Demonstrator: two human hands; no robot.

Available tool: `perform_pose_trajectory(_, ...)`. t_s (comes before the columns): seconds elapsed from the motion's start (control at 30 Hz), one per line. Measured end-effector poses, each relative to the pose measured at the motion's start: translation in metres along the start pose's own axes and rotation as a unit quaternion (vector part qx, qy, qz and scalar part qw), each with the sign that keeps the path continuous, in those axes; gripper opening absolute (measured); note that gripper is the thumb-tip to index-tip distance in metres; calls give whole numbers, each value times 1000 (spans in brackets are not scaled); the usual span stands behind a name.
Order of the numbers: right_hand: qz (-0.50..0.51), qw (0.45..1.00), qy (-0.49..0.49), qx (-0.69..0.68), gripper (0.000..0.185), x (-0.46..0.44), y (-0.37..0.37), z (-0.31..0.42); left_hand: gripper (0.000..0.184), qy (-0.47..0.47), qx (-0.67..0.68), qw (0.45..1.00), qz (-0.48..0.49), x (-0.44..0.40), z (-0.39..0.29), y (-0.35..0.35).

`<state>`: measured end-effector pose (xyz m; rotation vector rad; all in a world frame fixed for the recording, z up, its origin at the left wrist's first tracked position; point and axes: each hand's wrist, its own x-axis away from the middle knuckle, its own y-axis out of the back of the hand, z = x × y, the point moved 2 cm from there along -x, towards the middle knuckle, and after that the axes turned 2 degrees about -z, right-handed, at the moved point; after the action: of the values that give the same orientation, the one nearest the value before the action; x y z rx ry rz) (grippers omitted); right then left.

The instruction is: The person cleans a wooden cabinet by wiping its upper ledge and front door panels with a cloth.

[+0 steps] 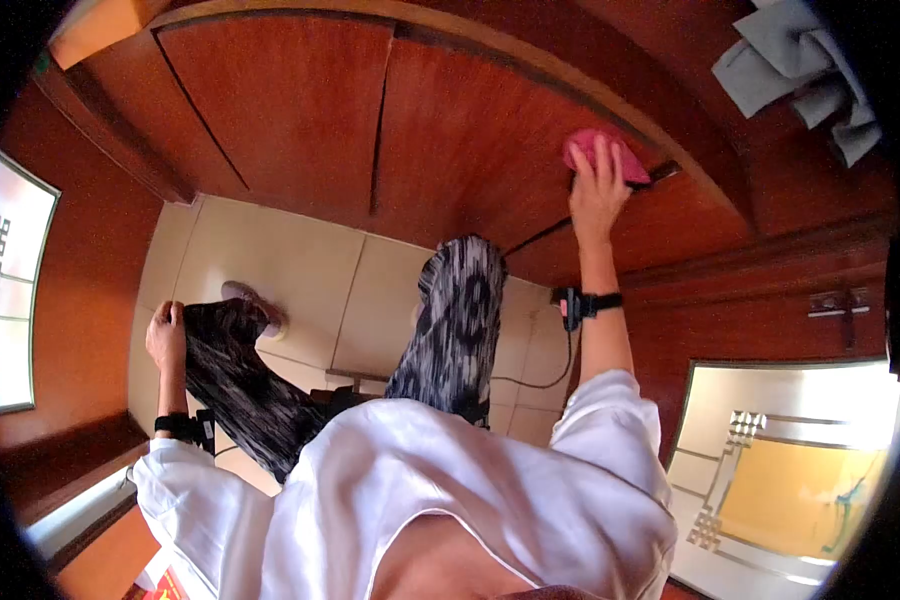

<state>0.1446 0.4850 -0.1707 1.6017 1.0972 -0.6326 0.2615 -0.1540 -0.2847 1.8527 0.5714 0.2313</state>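
Aslant, the pink cloth [632, 166] runs lengthwise toward lower right, the right hand [598, 196] grasping it. Whether the left hand [165, 337] grips is unclear.

Probably a home, can't confirm: I'm facing reddish-brown wood panels [280, 100], beige floor tiles [300, 255] below, glass panes [800, 495] with decorative lattice patterns on both sides.
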Motion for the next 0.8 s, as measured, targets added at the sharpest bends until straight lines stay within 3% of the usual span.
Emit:
perform_pose_trajectory(0.1, 43, 996, -72, 14, 45, 6, 38, -33, 35, -9, 26, 999, 21, -1, 0, 1)
perform_pose_trajectory(0.17, -31, 995, -96, -10, 37, -18, 77, -58, 34, -25, 38, 999, 0, -2, 4, -4)
perform_pose_trajectory(0.23, -164, 962, -216, -32, 34, -42, 96, -80, 33, -15, 37, 999, 3, -1, 2, -4)
perform_pose_trajectory(0.27, -169, 961, -218, -25, 34, -50, 97, -93, 33, -15, 48, 999, 17, -2, 1, -3)
perform_pose_trajectory(0.33, -160, 920, -308, -179, 43, -69, 83, -136, 33, -28, 52, 998, 21, -3, 2, -5)
perform_pose_trajectory(0.37, 8, 911, -399, -101, 56, -60, 61, -162, 32, -31, 51, 998, 26, -4, 2, -6)
perform_pose_trajectory(0.4, 242, 885, -398, 12, 70, -82, 64, -157, 33, -20, 69, 997, 29, -2, -1, -4)
perform_pose_trajectory(0.47, 305, 866, -391, -69, 78, -99, 39, -165, 33, -28, 72, 997, 21, -1, -3, -3)
perform_pose_trajectory(0.63, 276, 930, -193, -148, 55, -149, 7, -63, 34, -56, 27, 998, -4, -3, -3, -5)
perform_pose_trajectory(0.8, 206, 955, -123, -174, 45, -166, 14, -11, 30, -57, 30, 998, 13, -1, -11, 3)
